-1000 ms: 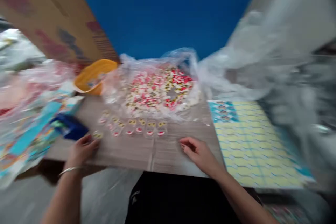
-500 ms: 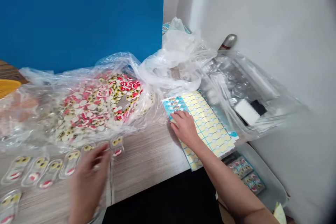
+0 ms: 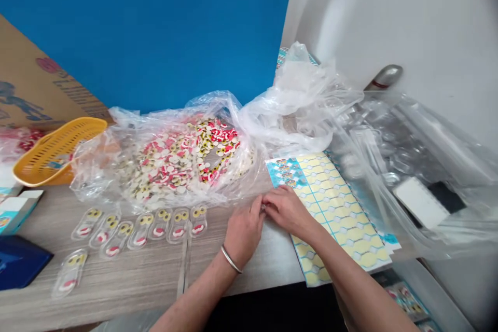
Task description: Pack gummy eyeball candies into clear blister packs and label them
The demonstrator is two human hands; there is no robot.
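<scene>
My left hand (image 3: 244,232) and my right hand (image 3: 287,209) meet at the fingertips over the table, just left of the sticker sheets. Both are closed in a pinch; whatever lies between the fingers is too small and hidden to name. Under and beside my right forearm lie the sticker sheets (image 3: 338,197), yellow with blue outlines and a strip of blue stickers at the left edge. To the left, several clear plastic shells (image 3: 178,225) stand in a row, each holding two yellow eye discs and a red-and-white mouth piece. One more shell (image 3: 70,273) lies apart, nearer the front.
Behind the row, a clear bag (image 3: 171,166) spills red, white and yellow discs. At right, a plastic bag (image 3: 392,145) of clear shells holds a white block (image 3: 420,202). An orange basket (image 3: 58,145), a carton (image 3: 46,83) and a dark blue object (image 3: 23,263) sit at left. A blue panel (image 3: 155,31) rises behind.
My left hand has moved right from above the row of shells to meet my right hand. The right hand has drawn its fingers together beside the sheets. The view has swung left.
</scene>
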